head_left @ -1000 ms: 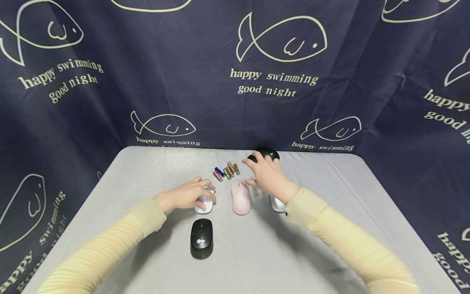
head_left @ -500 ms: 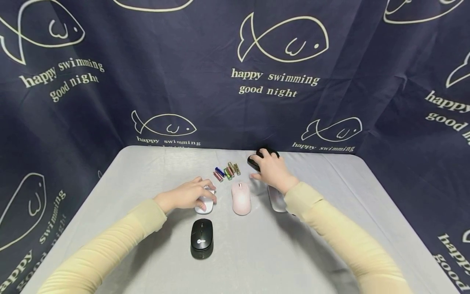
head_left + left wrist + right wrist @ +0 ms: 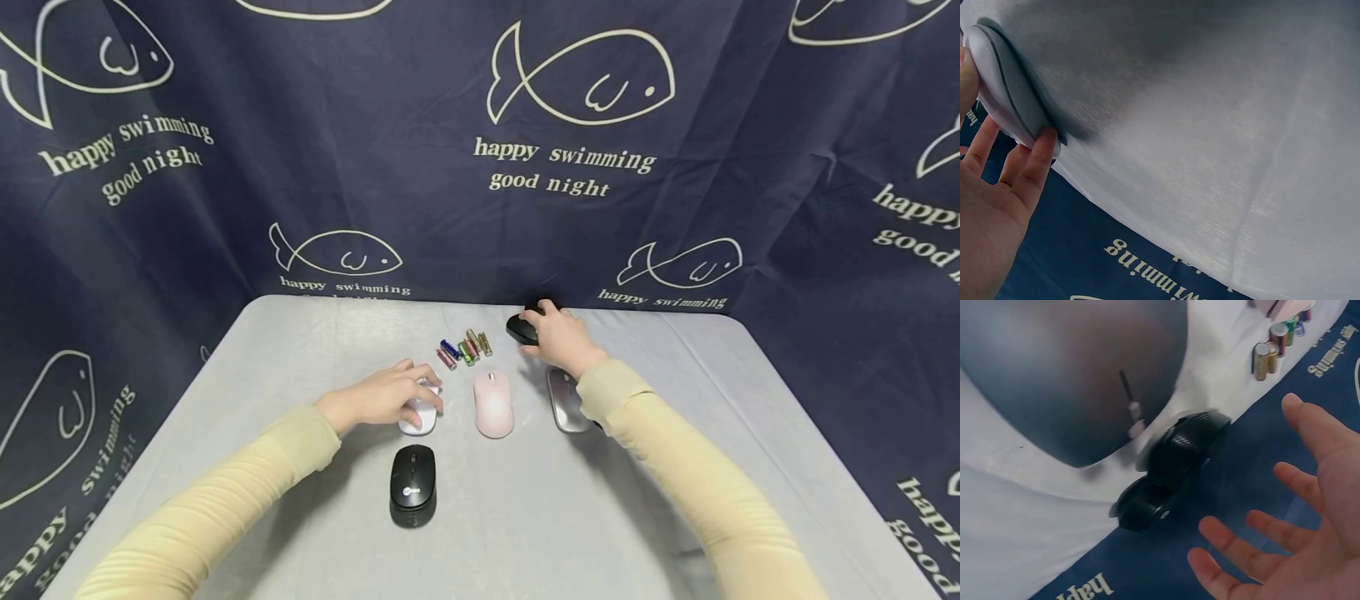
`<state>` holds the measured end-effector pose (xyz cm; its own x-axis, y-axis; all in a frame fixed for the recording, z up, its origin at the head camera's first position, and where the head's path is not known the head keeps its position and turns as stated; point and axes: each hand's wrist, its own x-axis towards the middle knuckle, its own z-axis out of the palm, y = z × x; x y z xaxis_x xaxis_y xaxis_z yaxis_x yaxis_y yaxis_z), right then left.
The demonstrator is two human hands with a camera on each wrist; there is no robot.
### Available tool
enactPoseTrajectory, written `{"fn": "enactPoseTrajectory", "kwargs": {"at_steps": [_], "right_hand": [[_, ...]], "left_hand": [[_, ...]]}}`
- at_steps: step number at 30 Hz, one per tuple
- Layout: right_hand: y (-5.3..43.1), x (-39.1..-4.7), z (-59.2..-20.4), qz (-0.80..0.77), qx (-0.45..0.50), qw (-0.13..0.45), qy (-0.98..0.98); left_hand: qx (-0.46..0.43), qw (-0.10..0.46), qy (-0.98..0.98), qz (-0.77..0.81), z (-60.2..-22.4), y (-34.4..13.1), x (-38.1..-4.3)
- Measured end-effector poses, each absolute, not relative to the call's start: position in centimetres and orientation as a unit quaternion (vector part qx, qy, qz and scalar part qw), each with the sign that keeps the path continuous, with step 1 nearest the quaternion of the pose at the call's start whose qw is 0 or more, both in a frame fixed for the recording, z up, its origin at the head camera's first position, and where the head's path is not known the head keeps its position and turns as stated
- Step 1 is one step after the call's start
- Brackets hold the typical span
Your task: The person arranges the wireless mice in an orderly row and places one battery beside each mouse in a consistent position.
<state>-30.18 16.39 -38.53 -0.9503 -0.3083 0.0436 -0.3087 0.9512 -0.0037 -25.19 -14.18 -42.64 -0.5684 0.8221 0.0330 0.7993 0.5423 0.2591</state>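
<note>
At left, a sleeve of pale yellow fabric [image 3: 217,492] is stretched across a table covered in light grey cloth [image 3: 495,517]. A smooth white computer mouse [image 3: 424,417] is gripped between the thumb and fingers of the left hand [image 3: 378,398]. Just below it, a glossy black mouse with white lettering [image 3: 413,482] is set on the cloth. Near the middle, small cylindrical batteries in blue, pink, green, red and gold [image 3: 467,353] are clustered, and a pale pink mouse [image 3: 492,407] is placed below them. At the far edge, a rounded, dark black mouse [image 3: 521,330] is partly covered by the right hand [image 3: 558,340], whose fingers are spread apart; whether the mouse is touched cannot be told. A flat silver-grey mouse [image 3: 566,408] is partly hidden below the right wrist. Behind, navy fabric printed with fish and lettering [image 3: 420,150] is hung.
</note>
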Motion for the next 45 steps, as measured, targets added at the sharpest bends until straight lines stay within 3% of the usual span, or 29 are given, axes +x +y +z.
{"fn": "enactPoseTrajectory", "kwargs": {"at_steps": [22, 45], "right_hand": [[17.5, -33.7, -42.0, 0.02, 0.164, -0.017, -0.986], [16.9, -35.1, -41.7, 0.008, 0.218, -0.033, -0.975]], "left_hand": [[0.464, 0.044, 0.876, 0.12, -43.0, -14.2, -25.5], [0.462, 0.052, 0.877, 0.121, -42.5, -14.1, -25.3]]}}
